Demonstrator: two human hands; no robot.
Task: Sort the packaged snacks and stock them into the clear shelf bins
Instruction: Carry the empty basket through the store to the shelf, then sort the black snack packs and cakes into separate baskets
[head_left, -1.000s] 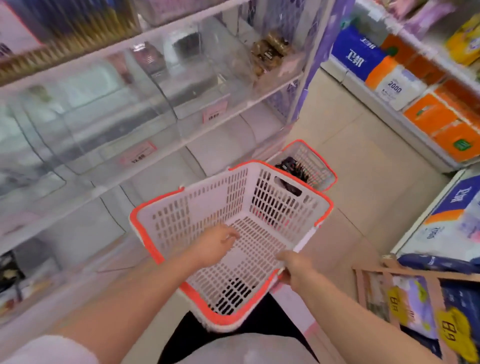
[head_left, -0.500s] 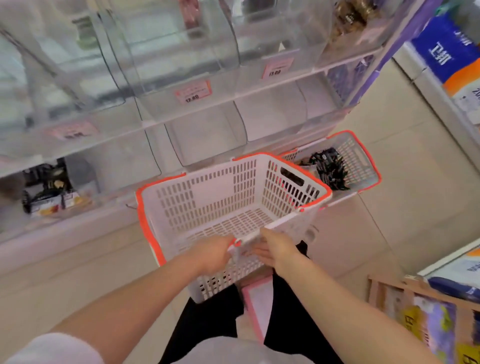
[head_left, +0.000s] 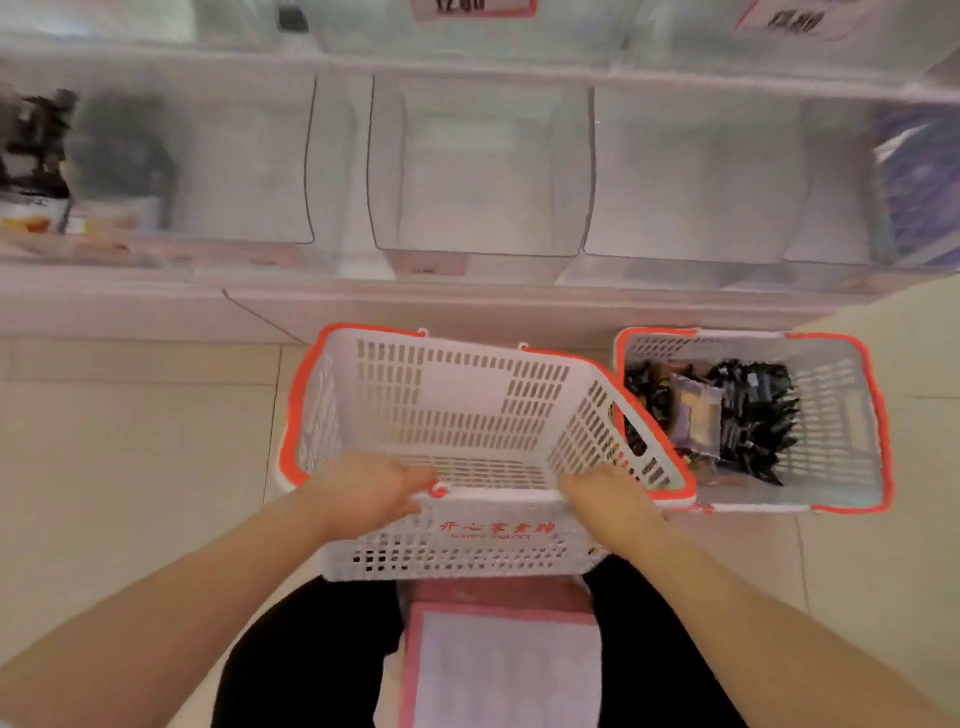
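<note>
head view: both grips, left hand (head_left: 366, 491) and right hand (head_left: 605, 496), curl round the slotted white plastic basket (head_left: 467, 405) rim.

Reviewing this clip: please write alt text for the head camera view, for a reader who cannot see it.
Both hands, left and right, grip the near rim of an empty white plastic basket with an orange rim. To its right, a matching basket on the floor holds dark packaged snacks, below clear shelf bins.
</note>
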